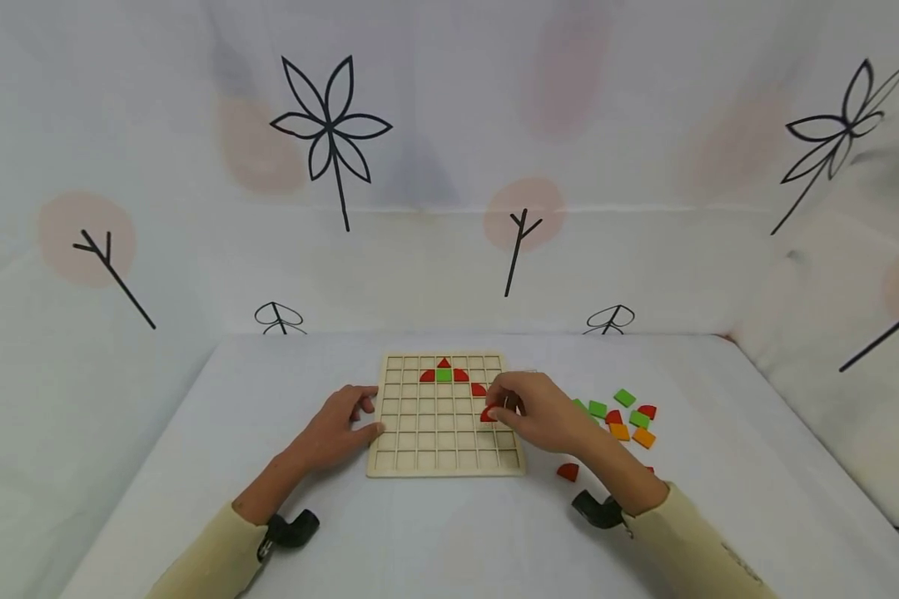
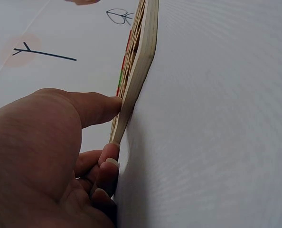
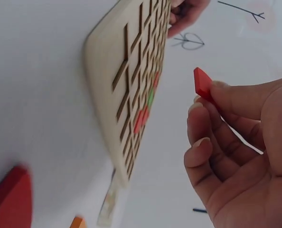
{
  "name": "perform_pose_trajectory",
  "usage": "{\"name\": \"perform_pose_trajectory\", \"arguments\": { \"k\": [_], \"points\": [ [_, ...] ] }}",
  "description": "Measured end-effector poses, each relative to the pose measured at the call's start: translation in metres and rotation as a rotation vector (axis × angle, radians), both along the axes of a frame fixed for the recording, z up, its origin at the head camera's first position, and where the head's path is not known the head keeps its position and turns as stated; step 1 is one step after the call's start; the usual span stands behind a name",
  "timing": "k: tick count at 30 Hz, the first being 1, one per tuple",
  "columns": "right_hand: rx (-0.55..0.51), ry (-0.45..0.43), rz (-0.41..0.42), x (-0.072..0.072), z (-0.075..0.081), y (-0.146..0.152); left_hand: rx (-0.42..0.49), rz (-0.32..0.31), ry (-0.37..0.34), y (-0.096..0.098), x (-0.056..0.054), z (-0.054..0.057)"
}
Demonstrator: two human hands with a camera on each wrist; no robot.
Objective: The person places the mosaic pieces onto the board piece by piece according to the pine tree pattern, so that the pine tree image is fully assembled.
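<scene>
The right hand (image 1: 539, 412) pinches a red quarter-circle piece (image 1: 488, 414) between thumb and fingers, raised over the gridded board (image 1: 419, 433) toward its right edge. The left hand (image 1: 337, 428) — thumb and fingers spread apart — touches the board's left edge. White tabletop (image 1: 434, 541) stretches before the near edge; a loose red piece (image 1: 568, 472) lies just beyond the near-right corner, well apart from the orange tiles (image 1: 643, 438).

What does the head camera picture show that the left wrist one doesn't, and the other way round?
Only the head view: loose orange pieces and loose green pieces to the right of the grid board.
Only the left wrist view: the grid board's left side wall, close up.
Both: the left hand touching the grid board.
</scene>
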State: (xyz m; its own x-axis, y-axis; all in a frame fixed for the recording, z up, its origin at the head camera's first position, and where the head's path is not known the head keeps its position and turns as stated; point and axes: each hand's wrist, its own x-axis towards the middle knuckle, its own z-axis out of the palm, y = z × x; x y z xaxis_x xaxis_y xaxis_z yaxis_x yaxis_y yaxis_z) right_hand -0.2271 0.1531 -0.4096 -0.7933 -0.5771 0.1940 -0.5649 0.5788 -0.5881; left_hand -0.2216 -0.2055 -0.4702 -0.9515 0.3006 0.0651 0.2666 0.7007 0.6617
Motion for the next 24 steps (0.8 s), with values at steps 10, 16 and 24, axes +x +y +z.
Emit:
{"name": "perform_pose_trajectory", "arguments": {
  "k": [10,16,24],
  "points": [
    [-0.059,0.015,-0.018,-0.014,-0.002,-0.037,-0.001,-0.006,0.000,0.000,0.000,0.000],
    [-0.076,0.001,-0.050,-0.023,-0.005,-0.052,-0.008,-0.003,-0.001,0.002,0.001,0.000],
    [-0.107,-0.012,-0.058,-0.037,-0.008,-0.072,-0.003,0.007,0.010,0.002,0.005,0.004]
  ]
}}
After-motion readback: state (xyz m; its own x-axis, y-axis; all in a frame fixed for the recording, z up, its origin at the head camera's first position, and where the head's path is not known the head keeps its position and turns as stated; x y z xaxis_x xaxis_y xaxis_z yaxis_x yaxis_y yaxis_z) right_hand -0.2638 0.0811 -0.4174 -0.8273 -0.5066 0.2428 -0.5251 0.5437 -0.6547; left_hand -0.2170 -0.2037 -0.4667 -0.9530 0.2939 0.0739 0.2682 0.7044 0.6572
